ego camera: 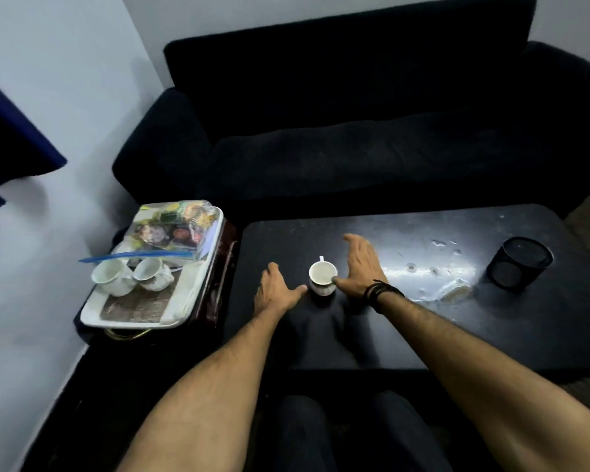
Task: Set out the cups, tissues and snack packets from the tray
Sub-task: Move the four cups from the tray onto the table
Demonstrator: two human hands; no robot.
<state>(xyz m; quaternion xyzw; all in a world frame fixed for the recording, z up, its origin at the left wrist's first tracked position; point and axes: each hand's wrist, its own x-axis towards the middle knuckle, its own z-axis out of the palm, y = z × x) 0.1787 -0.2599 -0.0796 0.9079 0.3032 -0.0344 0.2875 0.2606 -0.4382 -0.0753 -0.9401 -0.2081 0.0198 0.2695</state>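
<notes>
A white cup (322, 277) stands upright on the black coffee table (406, 332), its handle pointing away from me. My left hand (276, 290) lies open just left of the cup, thumb tip near its base. My right hand (360, 265) is open just right of it, thumb touching the rim. Neither hand grips the cup. To the left, a white tray (184, 301) holds two more white cups (111, 276) (152, 273), snack packets (171, 229) in clear wrap and a blue-edged plastic bag (137, 256). I cannot make out the tissues.
A black mesh holder (518, 264) stands at the table's right side, with a small pale scrap (455, 291) beside it. A dark sofa (355, 137) runs behind the table. The tray rests on a low dark stand (218, 267) against the white wall.
</notes>
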